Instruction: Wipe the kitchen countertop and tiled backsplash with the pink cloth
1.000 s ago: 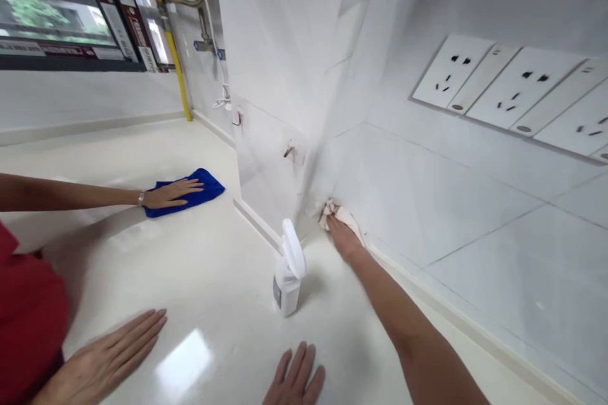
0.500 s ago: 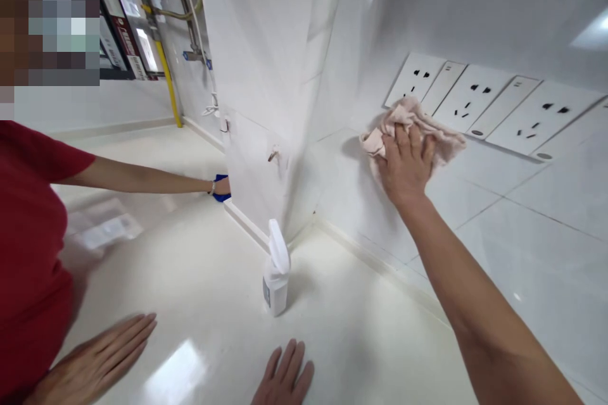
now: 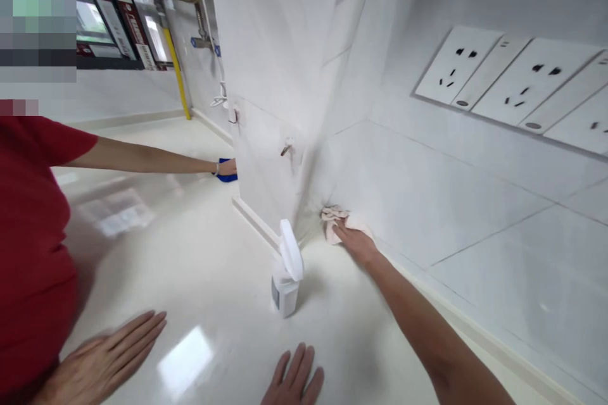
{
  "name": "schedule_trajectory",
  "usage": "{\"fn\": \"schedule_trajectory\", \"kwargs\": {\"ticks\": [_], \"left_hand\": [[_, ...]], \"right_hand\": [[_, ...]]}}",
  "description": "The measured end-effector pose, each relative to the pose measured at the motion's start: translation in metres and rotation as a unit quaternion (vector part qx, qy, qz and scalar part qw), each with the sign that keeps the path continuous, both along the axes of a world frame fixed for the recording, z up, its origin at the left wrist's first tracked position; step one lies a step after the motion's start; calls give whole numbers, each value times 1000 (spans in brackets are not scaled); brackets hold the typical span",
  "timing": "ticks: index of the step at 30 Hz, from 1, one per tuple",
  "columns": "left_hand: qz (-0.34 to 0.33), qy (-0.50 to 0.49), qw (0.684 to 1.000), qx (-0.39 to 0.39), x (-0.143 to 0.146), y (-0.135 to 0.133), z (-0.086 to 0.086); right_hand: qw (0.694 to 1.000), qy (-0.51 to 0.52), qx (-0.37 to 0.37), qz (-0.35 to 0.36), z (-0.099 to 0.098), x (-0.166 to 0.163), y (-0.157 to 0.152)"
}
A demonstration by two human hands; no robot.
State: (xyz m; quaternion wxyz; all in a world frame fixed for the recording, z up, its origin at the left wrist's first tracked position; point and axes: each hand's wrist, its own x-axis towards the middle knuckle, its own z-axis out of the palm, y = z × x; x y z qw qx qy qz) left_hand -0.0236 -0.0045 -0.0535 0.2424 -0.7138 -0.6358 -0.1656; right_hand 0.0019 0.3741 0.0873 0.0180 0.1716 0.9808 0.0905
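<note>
My right hand (image 3: 355,242) has hold of a crumpled pale pink cloth (image 3: 335,215), pressed low into the corner where the tiled wall meets the white countertop (image 3: 213,266). Part of the cloth spreads behind the hand along the foot of the wall. At the bottom edge, my left hand (image 3: 293,380) lies flat on the countertop with its fingers apart, holding nothing. Between the two hands and slightly left, a white spray bottle (image 3: 286,272) stands upright on the counter.
A co-worker in a red shirt (image 3: 33,234) leans in from the left, one hand (image 3: 118,351) flat on the counter, the other on a blue cloth (image 3: 225,171) beside a white tiled pillar (image 3: 266,63). Wall sockets (image 3: 522,79) line the right; a yellow pipe (image 3: 177,73) stands behind.
My right hand has moved the pink cloth down and left, from below the wall sockets to the counter corner. The view has shifted slightly. My left hand still rests on the counter.
</note>
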Motion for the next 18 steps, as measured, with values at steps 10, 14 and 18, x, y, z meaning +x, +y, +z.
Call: {"fn": "schedule_trajectory", "kwargs": {"ticks": [10,14,18], "left_hand": [[-1,-46,999,1,1,-2,-9],[-4,-68,998,-10,1,-4,-12],[-8,-76,997,-13,2,-4,-14]], "right_hand": [[931,273,239,-41,241,-16,42],[935,262,237,-37,213,-14,36],[984,126,122,-44,81,15,17]]}}
